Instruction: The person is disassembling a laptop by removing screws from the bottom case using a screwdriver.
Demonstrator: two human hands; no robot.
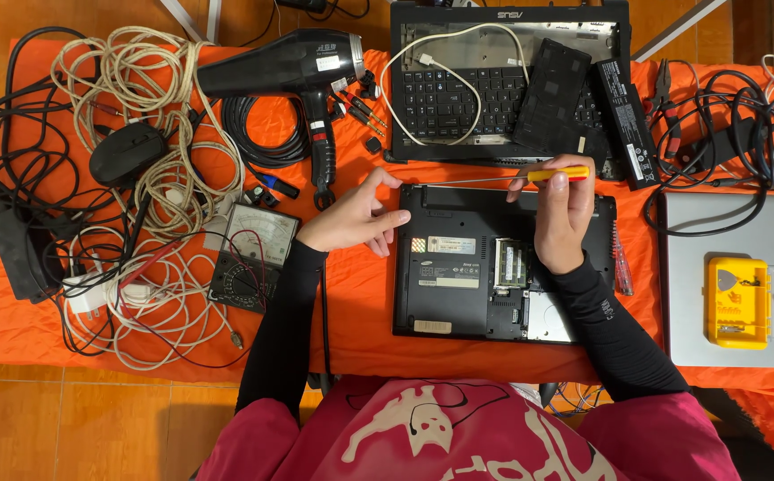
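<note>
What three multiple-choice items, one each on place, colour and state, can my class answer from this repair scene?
1. Where does the black hair dryer lie?
A. left of the open keyboard case
B. on the silver laptop
C. on the floor

2. What colour is the handle of the long screwdriver in the right hand?
A. blue
B. yellow
C. green

3. How does the upturned black laptop look?
A. sealed
B. folded
C. memory bay uncovered

Key: 1A, it lies beside the case; 2B, the handle shows yellow; 3C, green memory modules show.
</note>
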